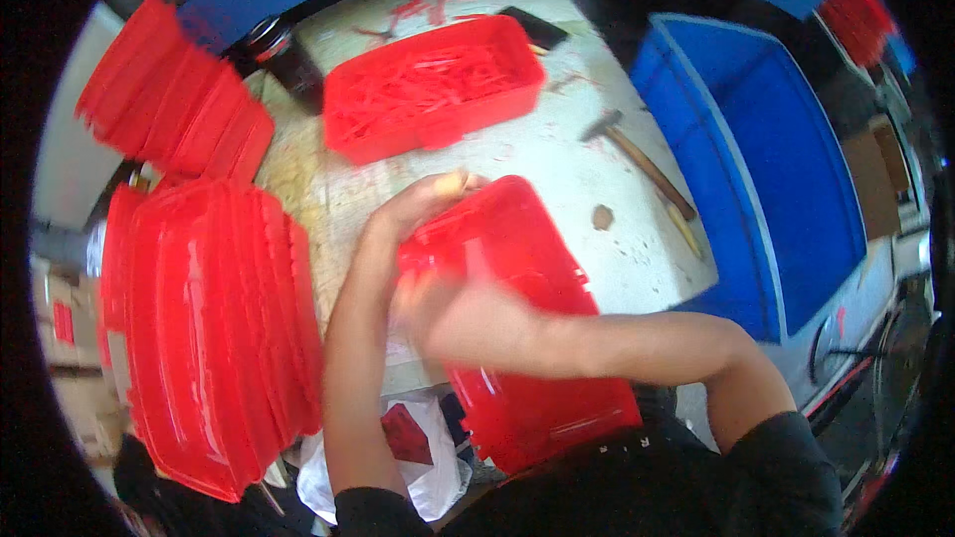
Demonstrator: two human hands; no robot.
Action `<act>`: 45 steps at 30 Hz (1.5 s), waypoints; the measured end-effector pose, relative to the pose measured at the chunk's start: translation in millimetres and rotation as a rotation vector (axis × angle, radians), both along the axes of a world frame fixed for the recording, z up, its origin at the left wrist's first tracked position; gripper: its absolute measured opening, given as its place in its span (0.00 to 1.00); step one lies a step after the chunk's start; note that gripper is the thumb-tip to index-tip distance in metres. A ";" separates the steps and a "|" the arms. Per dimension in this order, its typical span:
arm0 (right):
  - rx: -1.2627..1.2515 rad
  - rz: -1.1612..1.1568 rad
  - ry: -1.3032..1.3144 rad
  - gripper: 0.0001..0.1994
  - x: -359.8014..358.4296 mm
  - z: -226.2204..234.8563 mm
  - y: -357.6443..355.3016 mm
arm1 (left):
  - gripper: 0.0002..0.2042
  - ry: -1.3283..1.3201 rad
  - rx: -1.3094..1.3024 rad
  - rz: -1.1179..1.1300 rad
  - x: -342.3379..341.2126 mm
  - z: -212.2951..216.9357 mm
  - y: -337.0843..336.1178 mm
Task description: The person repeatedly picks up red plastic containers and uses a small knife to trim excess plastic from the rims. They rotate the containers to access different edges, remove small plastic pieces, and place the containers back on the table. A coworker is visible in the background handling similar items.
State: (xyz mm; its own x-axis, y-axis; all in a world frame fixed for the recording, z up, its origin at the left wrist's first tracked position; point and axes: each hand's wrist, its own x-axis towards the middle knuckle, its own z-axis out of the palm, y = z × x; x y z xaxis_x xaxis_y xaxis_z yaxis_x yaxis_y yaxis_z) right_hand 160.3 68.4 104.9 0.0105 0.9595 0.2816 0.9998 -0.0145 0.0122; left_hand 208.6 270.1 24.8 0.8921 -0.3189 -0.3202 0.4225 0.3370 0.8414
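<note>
Two hands hold a red tray (527,328): left hand (423,204) grips its far edge, blurred right hand (468,318) rests on it, finger state unclear. Beyond the tray, a bin (433,89) of red scraps; left of it, stacked trays (204,328).

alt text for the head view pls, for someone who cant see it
Seen from above, a person's left hand holds the far end of a red plastic tray over a worn white workbench, while the blurred right hand crosses over it. A stack of red trays stands at left; a red bin of scraps and a hammer lie beyond.
</note>
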 end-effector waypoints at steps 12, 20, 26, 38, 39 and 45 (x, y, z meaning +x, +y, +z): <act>-0.218 -1.097 0.196 0.11 136.4 -74.1 -236.1 | 0.16 -0.072 1.016 0.368 -130.9 -3.3 26.5; 0.148 -0.969 0.142 0.11 91.3 -102.4 -272.3 | 0.18 0.195 1.708 0.352 -176.8 50.5 -37.7; 0.393 -0.751 1.302 0.12 54.5 -68.1 -287.2 | 0.20 -0.692 1.685 0.267 -67.0 59.7 -122.4; 0.555 -0.726 1.820 0.11 71.8 -111.0 -243.7 | 0.19 -0.250 1.837 0.036 14.3 16.3 -155.6; 0.511 -0.712 1.756 0.11 77.1 -108.5 -237.1 | 0.19 -0.264 1.830 0.062 15.0 14.6 -155.6; 0.473 -0.736 0.817 0.06 86.3 -76.7 -244.1 | 0.20 -0.297 1.823 0.134 17.8 9.7 -153.6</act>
